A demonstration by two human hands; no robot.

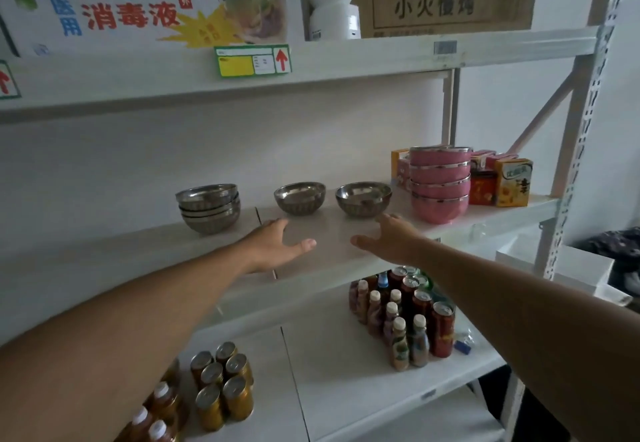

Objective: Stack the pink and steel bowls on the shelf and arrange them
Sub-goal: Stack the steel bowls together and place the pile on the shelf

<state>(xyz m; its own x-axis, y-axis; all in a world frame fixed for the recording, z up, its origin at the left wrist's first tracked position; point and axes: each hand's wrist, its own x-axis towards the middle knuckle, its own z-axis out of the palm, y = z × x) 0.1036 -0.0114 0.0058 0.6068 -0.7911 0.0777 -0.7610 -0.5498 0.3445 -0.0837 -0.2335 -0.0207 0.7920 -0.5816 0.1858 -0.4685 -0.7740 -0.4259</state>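
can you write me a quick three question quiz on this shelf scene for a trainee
1. True or false: the pink bowls are already stacked.
2. How many steel bowls stand alone, outside the steel stack?
A) one B) two C) four
3. Fill in: the left hand and the right hand are both ____ and hold nothing.

Key
1. True; they stand at the right end of the middle shelf.
2. B: the left single bowl and the right single bowl.
3. open
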